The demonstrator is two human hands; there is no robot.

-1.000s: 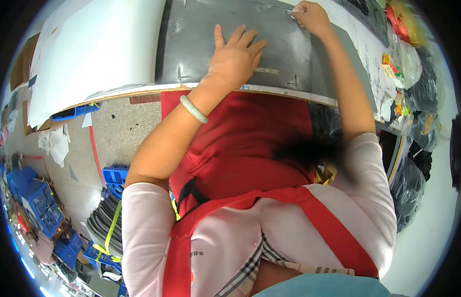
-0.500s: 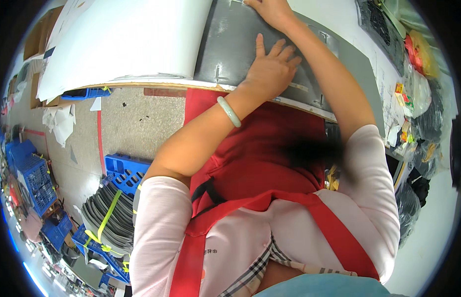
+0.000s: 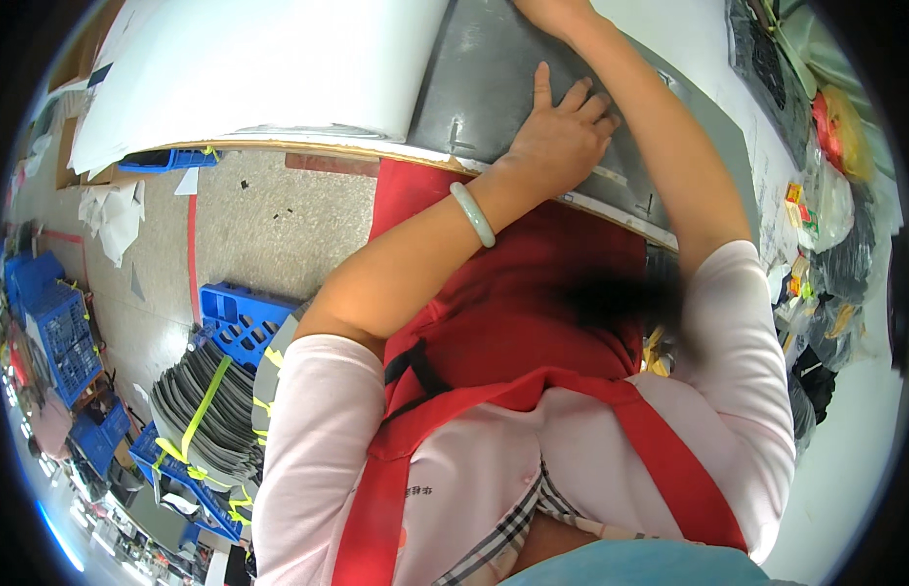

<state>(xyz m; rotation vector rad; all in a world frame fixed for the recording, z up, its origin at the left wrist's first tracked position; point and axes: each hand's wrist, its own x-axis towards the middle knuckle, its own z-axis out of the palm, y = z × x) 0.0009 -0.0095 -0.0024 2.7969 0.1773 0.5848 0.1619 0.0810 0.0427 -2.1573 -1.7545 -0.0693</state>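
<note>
A dark grey sheet [image 3: 474, 59] with light corner-shaped marks lies on the worktable. My left hand [image 3: 564, 137] rests flat on it near the table's front edge, fingers spread, a pale green bangle [image 3: 472, 214] on the wrist. Farther up over the same sheet is my right hand [image 3: 557, 14], whose fingers run out past the top of the picture, so their grip is hidden. A large white sheet [image 3: 259, 68] lies to the left, its curved right edge against the grey one.
Stacked grey sheets [image 3: 206, 410] tied with yellow-green strips stand at the lower left, beside a blue plastic crate [image 3: 245, 317]. Crumpled white paper [image 3: 115, 220] hangs below the table's left end. Plastic bags [image 3: 833, 195] and small packets crowd the right side.
The whole view has shifted, so table and hands sit slightly farther right and higher. My right fingers have passed out of the picture; my left hand keeps its place on the sheet.
</note>
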